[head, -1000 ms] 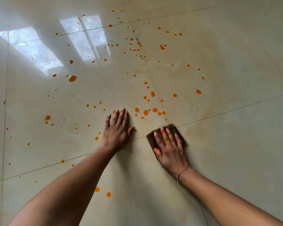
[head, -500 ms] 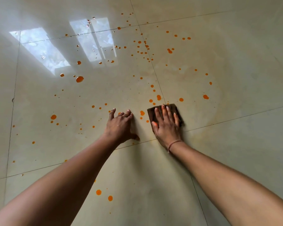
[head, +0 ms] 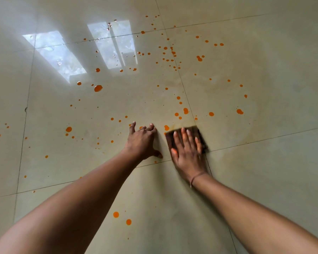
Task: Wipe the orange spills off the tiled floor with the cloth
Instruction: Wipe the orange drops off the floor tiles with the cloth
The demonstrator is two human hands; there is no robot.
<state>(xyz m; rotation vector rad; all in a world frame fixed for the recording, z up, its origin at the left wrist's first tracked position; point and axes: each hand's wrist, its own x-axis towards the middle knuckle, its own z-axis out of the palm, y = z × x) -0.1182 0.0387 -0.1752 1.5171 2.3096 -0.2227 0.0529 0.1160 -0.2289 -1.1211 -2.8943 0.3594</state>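
Cloth [head: 195,130] slightly nearer, flat beneath right grip [head: 188,153]

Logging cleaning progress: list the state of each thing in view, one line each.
Glossy beige tiled floor: faint orange smears on its right side.
Orange liquid spills: many drops unwiped, mostly ahead and left.
Left hand: fingertips and thumb braced on the floor, holding nothing.
Right hand: fingers straight, palm down, motion-blurred.
Dark brown rectangular cloth: flat on the floor, pressed under the right hand.
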